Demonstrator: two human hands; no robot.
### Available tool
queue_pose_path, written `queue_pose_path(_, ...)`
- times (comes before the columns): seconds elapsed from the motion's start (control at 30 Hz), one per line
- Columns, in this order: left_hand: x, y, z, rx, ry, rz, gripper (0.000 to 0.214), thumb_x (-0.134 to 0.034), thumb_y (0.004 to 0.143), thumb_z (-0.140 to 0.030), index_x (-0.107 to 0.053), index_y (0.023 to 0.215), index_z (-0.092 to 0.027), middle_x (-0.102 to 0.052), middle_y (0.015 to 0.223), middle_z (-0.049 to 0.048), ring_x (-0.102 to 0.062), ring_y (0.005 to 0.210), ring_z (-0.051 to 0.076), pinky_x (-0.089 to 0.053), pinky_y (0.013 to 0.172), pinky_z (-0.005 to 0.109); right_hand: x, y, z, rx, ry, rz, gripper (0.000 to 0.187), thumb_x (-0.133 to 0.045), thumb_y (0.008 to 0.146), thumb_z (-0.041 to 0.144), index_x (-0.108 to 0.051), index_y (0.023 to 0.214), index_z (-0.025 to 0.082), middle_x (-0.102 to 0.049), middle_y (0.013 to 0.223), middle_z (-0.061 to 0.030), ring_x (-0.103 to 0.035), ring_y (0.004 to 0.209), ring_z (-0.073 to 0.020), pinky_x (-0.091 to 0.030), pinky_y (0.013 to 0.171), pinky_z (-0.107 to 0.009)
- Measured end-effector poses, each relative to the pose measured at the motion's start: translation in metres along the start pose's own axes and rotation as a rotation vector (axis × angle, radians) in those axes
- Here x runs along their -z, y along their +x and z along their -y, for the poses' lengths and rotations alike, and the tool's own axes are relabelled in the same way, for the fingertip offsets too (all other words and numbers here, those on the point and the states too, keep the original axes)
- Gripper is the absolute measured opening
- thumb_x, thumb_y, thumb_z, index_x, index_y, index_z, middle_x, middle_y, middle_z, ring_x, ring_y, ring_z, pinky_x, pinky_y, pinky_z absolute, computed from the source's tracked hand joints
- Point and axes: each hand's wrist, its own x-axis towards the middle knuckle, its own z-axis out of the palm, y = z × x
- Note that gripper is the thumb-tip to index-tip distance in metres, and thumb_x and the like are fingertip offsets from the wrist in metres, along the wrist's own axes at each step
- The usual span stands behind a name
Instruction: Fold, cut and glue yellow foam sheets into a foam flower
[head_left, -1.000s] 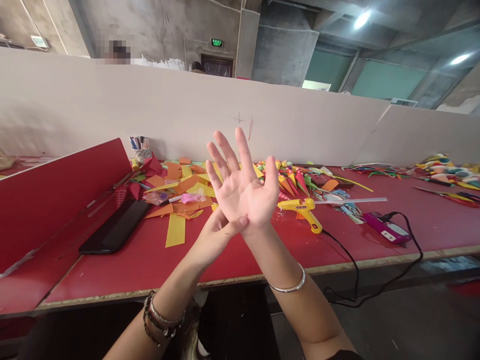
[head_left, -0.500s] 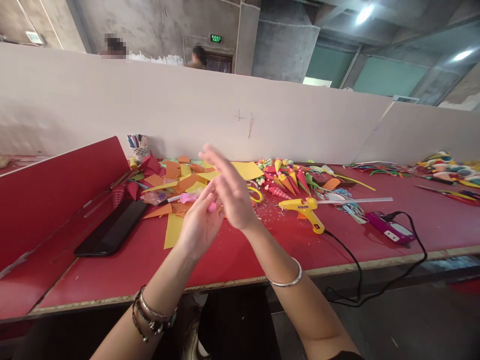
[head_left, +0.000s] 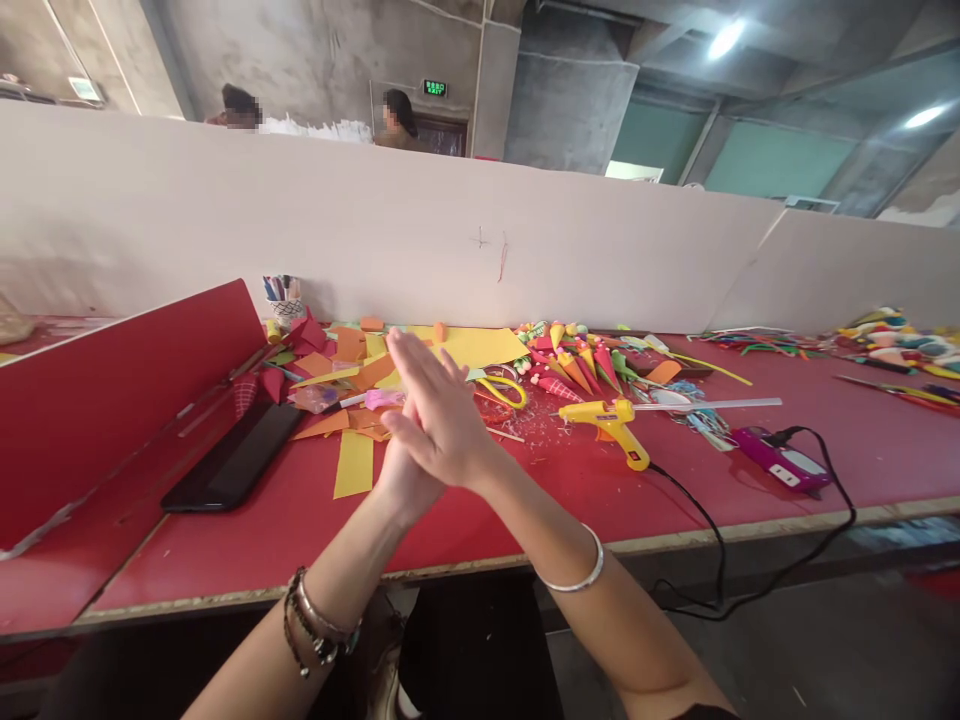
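Note:
My left hand [head_left: 406, 488] lies under my right hand, palm turned up, its fingers mostly covered. Flat across it rests my right hand [head_left: 444, 425], fingers stretched out and thumb apart, palm against palm. A small pink ball, seen on the left palm a moment before, is now hidden between the two hands. Just behind the hands lies a pink lump in a wrapper [head_left: 382, 399], beside a white pen [head_left: 346, 402]. Yellow-handled scissors [head_left: 504, 392] are right of my fingers.
Right of my hands lies a yellow glue gun [head_left: 611, 422], its cord running to a purple power strip [head_left: 780, 458]. Paper cones [head_left: 577, 365] and coloured paper scraps [head_left: 352, 475] cover the table's back. A black phone [head_left: 232, 460] and pen cup [head_left: 285, 300] are left.
My right hand has come down onto my left palm, covering the pink ball that showed there. The view has tilted slightly.

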Motion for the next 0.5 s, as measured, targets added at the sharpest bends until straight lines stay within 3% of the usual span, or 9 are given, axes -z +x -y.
queue_pose_path(0.07, 0.007, 0.002, -0.008, 0.132, -0.271, 0.134, 0.059, -0.02, 0.081, -0.06, -0.037, 0.126, -0.028, -0.048, 0.124, 0.0022, -0.031, 0.123, 0.026, -0.035, 0.095, 0.04, 0.0, -0.001, -0.014, -0.019, -0.171, -0.013, 0.059, -0.027, 0.088, 0.04, -0.002, 0.137, 0.021, -0.015, 0.143, -0.003, -0.01, 0.131, -0.0186, -0.004, 0.108, -0.041)
queue_pose_path(0.13, 0.015, 0.004, -0.015, 0.195, -0.421, 0.191, 0.063, -0.019, 0.079, -0.063, -0.037, 0.126, -0.027, -0.044, 0.128, 0.0015, -0.029, 0.124, 0.026, -0.03, 0.099, 0.041, -0.002, -0.008, -0.018, -0.04, -0.289, 0.032, 0.058, -0.023, 0.089, 0.04, -0.003, 0.137, 0.015, -0.015, 0.143, -0.0062, -0.008, 0.131, -0.0182, -0.005, 0.108, -0.042)
queue_pose_path(0.23, 0.019, 0.006, -0.013, 0.16, -0.475, 0.107, 0.06, -0.021, 0.081, -0.058, -0.028, 0.131, -0.027, -0.035, 0.135, -0.0007, -0.018, 0.129, 0.024, -0.023, 0.103, 0.042, -0.008, -0.017, -0.007, 0.04, -0.354, 0.135, 0.061, -0.021, 0.088, 0.044, -0.007, 0.136, 0.009, -0.012, 0.143, -0.008, -0.004, 0.132, -0.0174, -0.004, 0.108, -0.04)
queue_pose_path(0.37, 0.007, 0.002, 0.007, 0.062, -0.496, -0.025, 0.048, -0.019, 0.085, -0.051, -0.014, 0.132, -0.042, -0.027, 0.138, -0.0134, -0.009, 0.131, 0.016, -0.023, 0.104, 0.037, -0.008, -0.012, 0.006, 0.116, -0.381, 0.168, 0.062, -0.023, 0.087, 0.047, -0.01, 0.136, 0.009, -0.013, 0.143, -0.0053, -0.003, 0.132, -0.0172, -0.004, 0.108, -0.039)
queue_pose_path(0.43, 0.002, 0.0, 0.012, 0.128, -0.501, 0.026, 0.048, -0.02, 0.085, -0.052, -0.019, 0.131, -0.04, -0.032, 0.136, -0.01, -0.015, 0.13, 0.019, -0.026, 0.102, 0.039, -0.005, -0.006, -0.002, 0.069, -0.396, 0.14, 0.057, -0.021, 0.089, 0.042, -0.008, 0.136, 0.014, -0.014, 0.143, -0.0022, -0.006, 0.132, -0.0159, -0.004, 0.108, -0.041)
queue_pose_path(0.5, 0.004, 0.003, 0.01, 0.244, -0.496, 0.108, 0.053, -0.023, 0.083, -0.054, -0.029, 0.13, -0.03, -0.04, 0.132, -0.0012, -0.025, 0.127, 0.025, -0.029, 0.1, 0.042, -0.003, -0.005, -0.013, 0.019, -0.408, 0.122, 0.052, -0.018, 0.09, 0.038, -0.008, 0.136, 0.015, -0.013, 0.143, -0.0012, -0.008, 0.131, -0.0153, -0.003, 0.107, -0.043)
